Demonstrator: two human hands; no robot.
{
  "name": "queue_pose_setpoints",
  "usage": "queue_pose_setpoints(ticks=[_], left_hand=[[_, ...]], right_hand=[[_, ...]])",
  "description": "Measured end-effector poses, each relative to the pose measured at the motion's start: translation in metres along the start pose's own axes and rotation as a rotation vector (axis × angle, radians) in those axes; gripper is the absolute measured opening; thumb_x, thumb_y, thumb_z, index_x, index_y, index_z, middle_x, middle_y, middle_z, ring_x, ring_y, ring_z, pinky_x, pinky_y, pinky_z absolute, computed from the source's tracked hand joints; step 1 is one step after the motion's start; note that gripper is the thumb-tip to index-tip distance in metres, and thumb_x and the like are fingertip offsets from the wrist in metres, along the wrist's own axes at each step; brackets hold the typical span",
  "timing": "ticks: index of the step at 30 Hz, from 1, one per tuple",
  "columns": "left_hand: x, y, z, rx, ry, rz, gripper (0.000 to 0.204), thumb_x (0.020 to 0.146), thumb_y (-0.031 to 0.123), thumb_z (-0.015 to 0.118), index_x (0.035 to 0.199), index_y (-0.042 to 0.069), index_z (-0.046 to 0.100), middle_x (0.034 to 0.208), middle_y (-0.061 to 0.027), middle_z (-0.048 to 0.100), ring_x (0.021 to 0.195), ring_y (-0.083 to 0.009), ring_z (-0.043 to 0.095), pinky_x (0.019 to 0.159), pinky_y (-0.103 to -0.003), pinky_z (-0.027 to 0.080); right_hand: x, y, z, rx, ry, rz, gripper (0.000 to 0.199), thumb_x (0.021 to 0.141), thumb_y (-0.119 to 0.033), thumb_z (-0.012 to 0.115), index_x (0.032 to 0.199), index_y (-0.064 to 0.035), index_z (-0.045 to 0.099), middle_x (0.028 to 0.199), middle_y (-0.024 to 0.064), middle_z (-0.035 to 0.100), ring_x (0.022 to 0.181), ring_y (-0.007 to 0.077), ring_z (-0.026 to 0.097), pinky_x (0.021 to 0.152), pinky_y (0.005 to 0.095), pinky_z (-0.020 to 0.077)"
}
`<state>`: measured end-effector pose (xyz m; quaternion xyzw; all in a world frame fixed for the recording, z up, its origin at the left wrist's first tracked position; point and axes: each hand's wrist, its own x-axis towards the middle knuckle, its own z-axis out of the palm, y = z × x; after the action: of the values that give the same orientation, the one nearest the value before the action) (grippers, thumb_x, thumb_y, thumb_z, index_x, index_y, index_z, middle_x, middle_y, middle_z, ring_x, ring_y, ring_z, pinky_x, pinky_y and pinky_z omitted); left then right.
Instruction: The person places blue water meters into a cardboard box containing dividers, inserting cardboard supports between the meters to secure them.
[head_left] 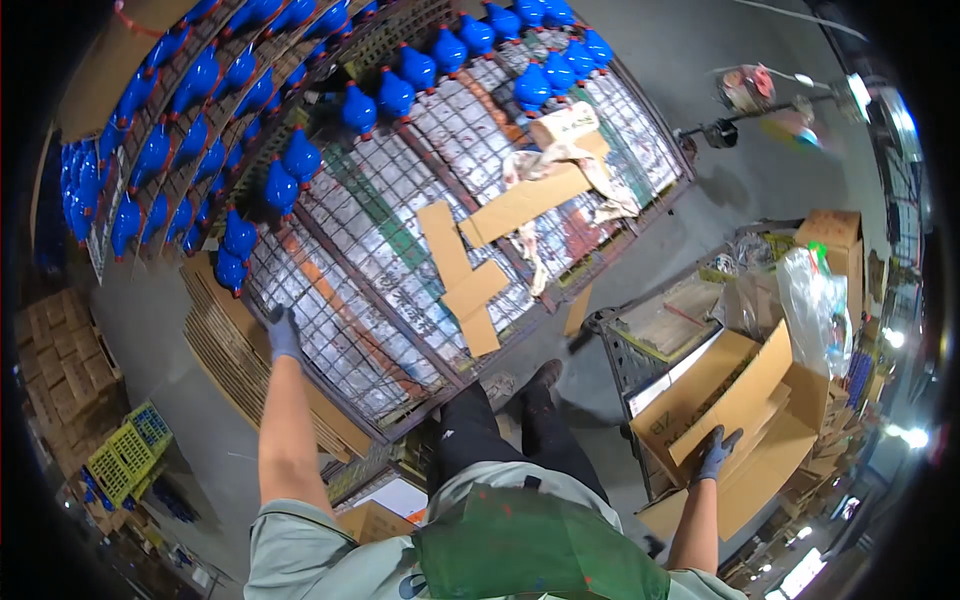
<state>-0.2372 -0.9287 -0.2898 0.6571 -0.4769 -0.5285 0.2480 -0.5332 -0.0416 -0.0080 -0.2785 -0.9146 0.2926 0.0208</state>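
Observation:
My left hand, in a grey glove, is at the left edge of a wire-mesh table, its fingers a little apart and nothing visible in them. Off to the right, my gloved right hand rests on the flap of an open cardboard box with fingers spread. Glossy blue bulb-shaped pieces with red tips stand along the table's far and left edges. Flat cardboard strips and a stained cloth lie on the mesh.
Racks of more blue pieces rise at the upper left. Flattened cardboard sheets lean beside the table's left side. A metal cart carries the box and a clear plastic bag. Yellow crates and stacked cartons stand farther left.

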Motion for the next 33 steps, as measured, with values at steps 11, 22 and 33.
queue_pose_setpoints(ticks=[11, 22, 33], left_hand=[[0.173, 0.036, -0.04, -0.559, -0.042, -0.619, 0.026, 0.097, 0.043, 0.054, 0.095, 0.017, 0.055, 0.079, -0.0009, 0.05, 0.078, -0.0154, 0.049, 0.074, -0.028, 0.048], [0.24, -0.02, -0.031, -1.291, -0.626, -0.652, 0.032, 0.096, 0.021, 0.063, 0.118, -0.001, 0.055, 0.12, -0.017, 0.06, 0.109, -0.0259, 0.059, 0.088, -0.039, 0.059], [-0.026, 0.017, 0.048, -1.101, -0.435, -0.729, 0.033, 0.098, 0.014, 0.058, 0.128, 0.001, 0.051, 0.109, -0.0087, 0.062, 0.095, -0.0174, 0.061, 0.086, -0.025, 0.054]], right_hand=[[0.006, -0.023, 0.0, 0.203, -0.003, 0.247, 0.03, 0.093, -0.012, 0.052, 0.121, -0.0192, 0.048, 0.083, -0.0001, 0.054, 0.075, 0.0137, 0.051, 0.065, 0.0296, 0.0432], [0.027, -0.004, -0.015, -0.071, 0.111, 0.216, 0.049, 0.097, -0.025, 0.055, 0.144, -0.0128, 0.042, 0.127, 0.007, 0.056, 0.113, 0.0233, 0.052, 0.093, 0.0437, 0.044], [-0.013, -0.024, 0.018, 0.14, 0.084, 0.225, 0.075, 0.099, -0.036, 0.056, 0.157, -0.0104, 0.015, 0.149, 0.0136, 0.039, 0.129, 0.0278, 0.045, 0.104, 0.0386, 0.0399]])
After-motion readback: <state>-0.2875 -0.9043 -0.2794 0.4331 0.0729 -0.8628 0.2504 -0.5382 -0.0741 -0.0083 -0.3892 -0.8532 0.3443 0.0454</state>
